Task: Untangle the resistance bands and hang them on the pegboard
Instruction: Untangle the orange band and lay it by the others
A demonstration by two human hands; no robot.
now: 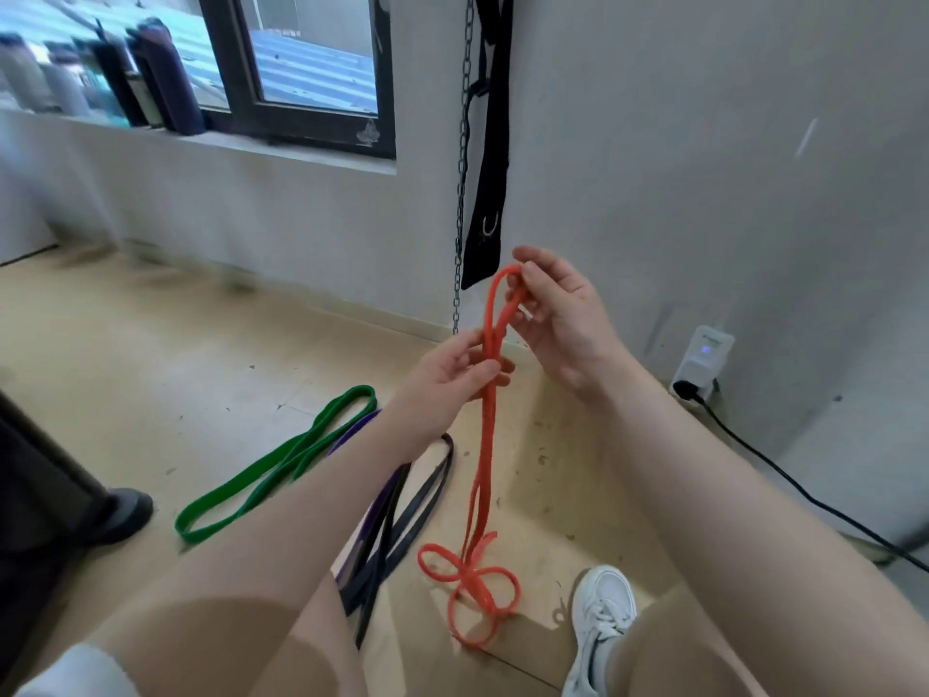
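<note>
pale wood floor (151, 354) carries green band (281, 465), purple band (359, 540), black band (402, 525)

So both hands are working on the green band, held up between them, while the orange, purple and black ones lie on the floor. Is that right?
Not quite: the colours are swapped. The head view shows the left hand and right hand holding the orange band up between them, its knotted lower end on the floor. The green band lies on the floor with the purple band and black band.
</note>
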